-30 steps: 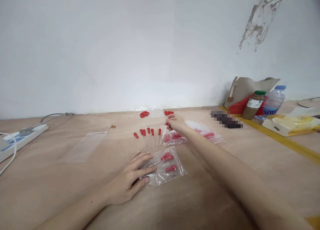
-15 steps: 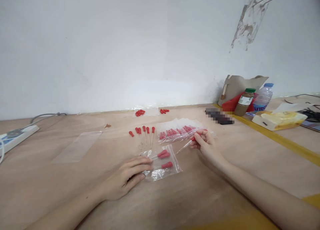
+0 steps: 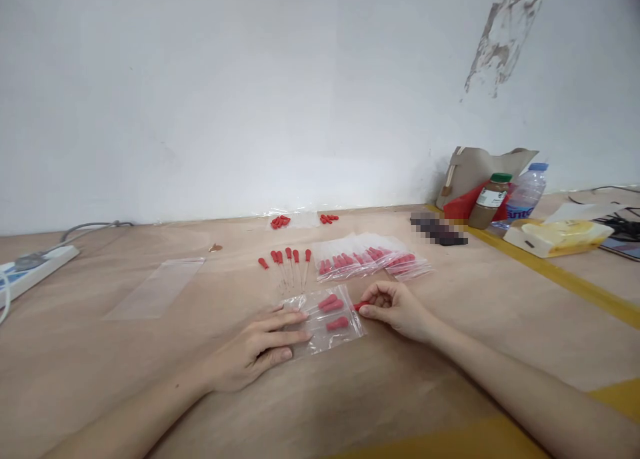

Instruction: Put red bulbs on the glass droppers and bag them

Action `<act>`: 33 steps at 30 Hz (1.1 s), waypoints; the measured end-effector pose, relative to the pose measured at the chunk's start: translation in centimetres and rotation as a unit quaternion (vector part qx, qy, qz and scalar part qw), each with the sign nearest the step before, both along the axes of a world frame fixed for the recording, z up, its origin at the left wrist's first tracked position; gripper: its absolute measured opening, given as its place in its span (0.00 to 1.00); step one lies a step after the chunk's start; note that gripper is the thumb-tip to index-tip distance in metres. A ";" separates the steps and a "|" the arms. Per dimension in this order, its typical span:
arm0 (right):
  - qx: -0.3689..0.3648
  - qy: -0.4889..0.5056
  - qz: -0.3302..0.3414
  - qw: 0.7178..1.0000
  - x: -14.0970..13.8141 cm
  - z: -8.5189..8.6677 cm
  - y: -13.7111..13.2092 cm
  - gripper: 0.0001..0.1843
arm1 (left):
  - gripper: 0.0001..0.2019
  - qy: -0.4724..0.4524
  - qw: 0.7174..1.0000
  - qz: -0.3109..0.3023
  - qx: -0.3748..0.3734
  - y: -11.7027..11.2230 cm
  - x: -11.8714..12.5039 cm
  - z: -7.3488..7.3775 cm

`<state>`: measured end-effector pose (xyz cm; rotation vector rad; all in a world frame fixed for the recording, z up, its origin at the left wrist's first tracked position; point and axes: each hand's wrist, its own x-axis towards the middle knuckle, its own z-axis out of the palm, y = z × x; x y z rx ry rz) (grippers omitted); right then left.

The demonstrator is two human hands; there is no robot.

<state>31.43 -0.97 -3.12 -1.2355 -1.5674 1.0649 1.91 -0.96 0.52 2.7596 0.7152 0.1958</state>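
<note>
A clear zip bag (image 3: 320, 344) lies flat on the brown table, with three red-bulbed droppers (image 3: 337, 323) inside. My left hand (image 3: 255, 346) rests on the bag's left part, palm down with fingers stretched out. At the bag's right end, my right hand (image 3: 395, 309) pinches another dropper (image 3: 359, 306) by its red bulb. Its glass tube points left into the bag's mouth and is hard to make out. Several loose droppers (image 3: 289, 254) lie fanned out just beyond the bag. Behind my right hand is a pile of filled zip bags (image 3: 370, 256).
An empty clear bag (image 3: 155, 289) lies at left, near a power strip (image 3: 40, 272). Red rubber bulbs (image 3: 280, 222) lie by the wall. At right are a green-capped bottle (image 3: 490, 202), a water bottle (image 3: 527, 192), a tissue pack (image 3: 557, 238) and a blurred dark object (image 3: 440, 231).
My right hand has moved left and nearer with the dropper, from beside the pile to the bag's right end. My left hand stays on the bag, fingers slightly further over it.
</note>
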 end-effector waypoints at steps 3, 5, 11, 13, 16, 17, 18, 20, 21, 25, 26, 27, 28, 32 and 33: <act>0.012 -0.033 0.005 0.999 -0.9 0.1 0.0 0.12 | 0.18 0.004 1.000 -0.006 0.006 0.0 0.1 0.0; -0.002 -0.017 0.037 0.999 -1.3 0.4 -0.3 0.14 | 0.18 0.003 1.000 -0.008 0.009 0.0 0.1 -0.1; -0.099 0.032 0.119 0.987 -0.7 1.7 -1.0 0.22 | 0.18 0.006 1.000 -0.007 0.014 0.0 0.1 -0.2; -0.080 -0.005 0.086 0.993 -0.2 2.3 -0.5 0.18 | 0.18 0.006 1.000 -0.006 0.016 0.0 0.0 -0.2; 0.037 -0.111 0.029 0.993 -0.2 3.8 1.4 0.10 | 0.18 -0.002 1.000 -0.004 0.020 -0.1 0.0 -0.3; 0.083 -0.154 0.012 0.985 -0.6 4.3 2.4 0.08 | 0.18 -0.005 1.000 -0.004 0.022 -0.1 0.0 -0.3; 0.119 -0.198 -0.006 0.973 -1.1 4.9 3.4 0.07 | 0.18 -0.006 1.000 -0.003 0.022 -0.2 0.0 -0.3; 0.144 -0.267 -0.035 0.952 -2.7 5.7 5.8 0.06 | 0.18 -0.008 1.000 -0.002 0.021 -0.2 0.0 -0.2; 0.131 -0.294 -0.035 0.946 -3.7 6.0 7.0 0.06 | 0.18 -0.010 1.000 -0.001 0.020 -0.3 0.0 -0.2; 0.069 -0.341 -0.053 0.936 -8.1 5.8 11.1 0.07 | 0.17 -0.017 1.000 0.000 0.011 -0.3 0.1 -0.2; 0.053 -0.344 -0.060 0.935 -9.0 5.5 11.8 0.08 | 0.17 -0.017 1.000 -0.001 0.010 -0.3 0.1 -0.2; 0.036 -0.346 -0.065 0.935 -9.7 5.2 12.4 0.08 | 0.17 -0.015 1.000 -0.001 0.009 -0.3 0.1 -0.3; 0.020 -0.346 -0.068 0.936 -10.4 4.9 13.0 0.08 | 0.18 -0.013 1.000 0.000 0.009 -0.3 0.1 -0.3; -0.018 -0.329 -0.073 0.941 -11.9 4.1 14.4 0.04 | 0.18 -0.012 1.000 0.002 0.008 -0.3 0.0 -0.4; -0.018 -0.320 -0.074 0.944 -12.1 4.2 14.6 0.04 | 0.18 -0.015 1.000 0.001 0.007 -0.3 0.0 -0.4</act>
